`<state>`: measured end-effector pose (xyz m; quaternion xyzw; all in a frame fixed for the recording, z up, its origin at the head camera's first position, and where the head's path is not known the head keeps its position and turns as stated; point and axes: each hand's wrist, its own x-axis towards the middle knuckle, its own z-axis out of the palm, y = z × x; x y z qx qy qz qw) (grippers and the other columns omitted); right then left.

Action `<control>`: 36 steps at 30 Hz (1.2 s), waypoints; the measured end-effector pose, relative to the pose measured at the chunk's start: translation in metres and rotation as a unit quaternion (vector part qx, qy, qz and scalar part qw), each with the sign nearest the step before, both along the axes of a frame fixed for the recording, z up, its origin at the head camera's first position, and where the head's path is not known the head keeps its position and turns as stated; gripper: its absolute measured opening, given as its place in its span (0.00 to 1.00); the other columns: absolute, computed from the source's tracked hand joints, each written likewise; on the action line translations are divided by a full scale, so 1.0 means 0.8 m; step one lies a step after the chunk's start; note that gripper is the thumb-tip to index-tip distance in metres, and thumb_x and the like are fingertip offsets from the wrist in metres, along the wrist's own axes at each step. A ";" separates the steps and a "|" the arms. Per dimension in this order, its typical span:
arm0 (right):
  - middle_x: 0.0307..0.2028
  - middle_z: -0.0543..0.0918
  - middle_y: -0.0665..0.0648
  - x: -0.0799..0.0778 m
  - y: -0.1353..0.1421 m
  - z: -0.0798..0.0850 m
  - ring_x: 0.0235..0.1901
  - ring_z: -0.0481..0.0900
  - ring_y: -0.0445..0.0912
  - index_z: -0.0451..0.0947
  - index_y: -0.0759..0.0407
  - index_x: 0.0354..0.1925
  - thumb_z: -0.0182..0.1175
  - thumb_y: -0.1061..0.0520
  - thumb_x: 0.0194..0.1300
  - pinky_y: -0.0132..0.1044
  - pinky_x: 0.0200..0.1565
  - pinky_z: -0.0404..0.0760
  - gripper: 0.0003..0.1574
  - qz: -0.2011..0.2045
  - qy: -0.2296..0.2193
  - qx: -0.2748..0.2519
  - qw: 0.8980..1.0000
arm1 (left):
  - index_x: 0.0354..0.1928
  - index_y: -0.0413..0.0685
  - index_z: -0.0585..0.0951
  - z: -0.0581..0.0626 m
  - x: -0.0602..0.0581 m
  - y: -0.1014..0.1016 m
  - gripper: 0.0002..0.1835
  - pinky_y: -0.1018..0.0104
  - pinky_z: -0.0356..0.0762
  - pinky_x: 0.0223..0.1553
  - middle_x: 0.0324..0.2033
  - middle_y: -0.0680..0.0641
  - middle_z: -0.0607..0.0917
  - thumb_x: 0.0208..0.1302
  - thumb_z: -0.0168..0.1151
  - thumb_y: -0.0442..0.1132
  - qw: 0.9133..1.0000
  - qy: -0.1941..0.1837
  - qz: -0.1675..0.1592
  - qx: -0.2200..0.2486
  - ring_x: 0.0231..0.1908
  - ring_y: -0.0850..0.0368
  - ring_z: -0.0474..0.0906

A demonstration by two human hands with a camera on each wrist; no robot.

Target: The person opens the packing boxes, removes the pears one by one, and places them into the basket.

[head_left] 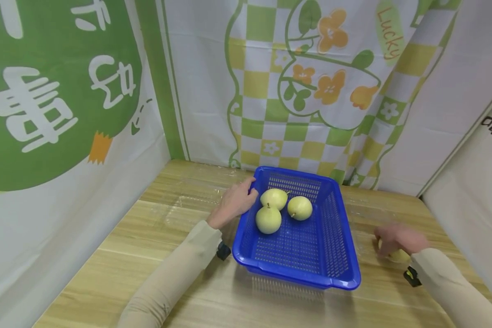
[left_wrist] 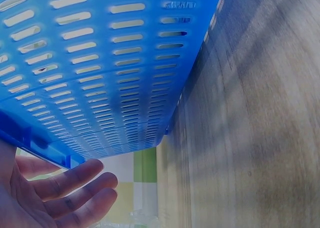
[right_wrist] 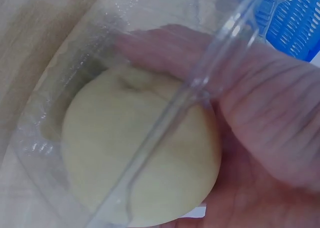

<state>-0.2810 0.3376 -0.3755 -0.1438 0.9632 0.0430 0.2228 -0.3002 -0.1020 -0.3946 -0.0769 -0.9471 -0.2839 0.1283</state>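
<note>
A blue plastic basket [head_left: 291, 271] with slotted walls stands on the table, holding three pale yellow pears [head_left: 269, 220]. My left hand [head_left: 233, 203] grips the basket's left rim, its fingers under the lip in the left wrist view. Off to the right of the basket, my right hand [head_left: 402, 238] holds another pale yellow pear [right_wrist: 130, 148]. Its thumb lies along one side of that fruit, and the palm is behind it. A clear plastic container's wall [right_wrist: 167, 120] crosses in front of this pear in the right wrist view. Most of the right fingers are hidden by the pear.
Another clear plastic container [head_left: 184, 212] lies left of the basket, behind my left forearm. The wooden table [head_left: 119, 269] meets printed cloth curtains [head_left: 205, 91] at the back and on both sides.
</note>
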 end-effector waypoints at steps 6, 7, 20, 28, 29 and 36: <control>0.29 0.75 0.51 -0.004 0.000 -0.004 0.32 0.73 0.49 0.74 0.54 0.37 0.67 0.46 0.48 0.46 0.31 0.73 0.21 0.022 0.022 -0.002 1.000 | 0.64 0.52 0.68 -0.001 -0.001 -0.001 0.27 0.60 0.70 0.26 0.41 0.42 0.83 0.63 0.43 0.48 1.000 0.003 0.003 0.002 0.27 0.53 0.74; 0.28 0.75 0.50 -0.004 0.001 -0.006 0.32 0.73 0.49 0.74 0.53 0.36 0.67 0.44 0.48 0.46 0.31 0.73 0.21 0.029 0.029 -0.002 0.999 | 0.64 0.52 0.68 -0.001 -0.001 -0.002 0.27 0.60 0.70 0.26 0.41 0.42 0.83 0.63 0.44 0.48 1.000 0.003 0.004 0.003 0.27 0.53 0.74; 0.20 0.72 0.50 -0.006 0.000 -0.032 0.22 0.68 0.45 0.71 0.50 0.22 0.56 0.46 0.57 0.38 0.21 0.66 0.13 0.023 0.104 -0.022 0.994 | 0.64 0.52 0.68 -0.005 -0.001 -0.003 0.27 0.60 0.70 0.26 0.40 0.44 0.83 0.63 0.43 0.49 1.000 0.001 0.000 0.002 0.26 0.53 0.74; 0.19 0.72 0.48 -0.008 0.004 -0.031 0.22 0.68 0.44 0.70 0.50 0.22 0.60 0.43 0.53 0.37 0.23 0.66 0.15 0.040 0.106 -0.020 0.993 | 0.64 0.53 0.68 -0.005 -0.003 -0.002 0.26 0.60 0.68 0.22 0.35 0.43 0.83 0.64 0.44 0.48 1.000 0.002 0.006 0.008 0.23 0.54 0.73; 0.19 0.72 0.48 -0.008 0.004 -0.030 0.22 0.68 0.44 0.71 0.50 0.22 0.60 0.43 0.52 0.37 0.23 0.66 0.15 0.044 0.104 -0.019 0.993 | 0.64 0.53 0.68 -0.005 -0.003 -0.002 0.26 0.60 0.69 0.22 0.36 0.43 0.83 0.63 0.44 0.48 1.000 0.001 0.006 0.007 0.24 0.53 0.73; 0.22 0.73 0.48 -0.007 0.006 -0.026 0.23 0.68 0.43 0.73 0.50 0.22 0.61 0.45 0.48 0.37 0.24 0.67 0.12 0.055 0.108 -0.041 0.992 | 0.63 0.52 0.69 -0.003 -0.002 -0.001 0.26 0.53 0.74 0.32 0.47 0.42 0.82 0.63 0.45 0.48 1.000 0.008 0.000 0.004 0.34 0.49 0.78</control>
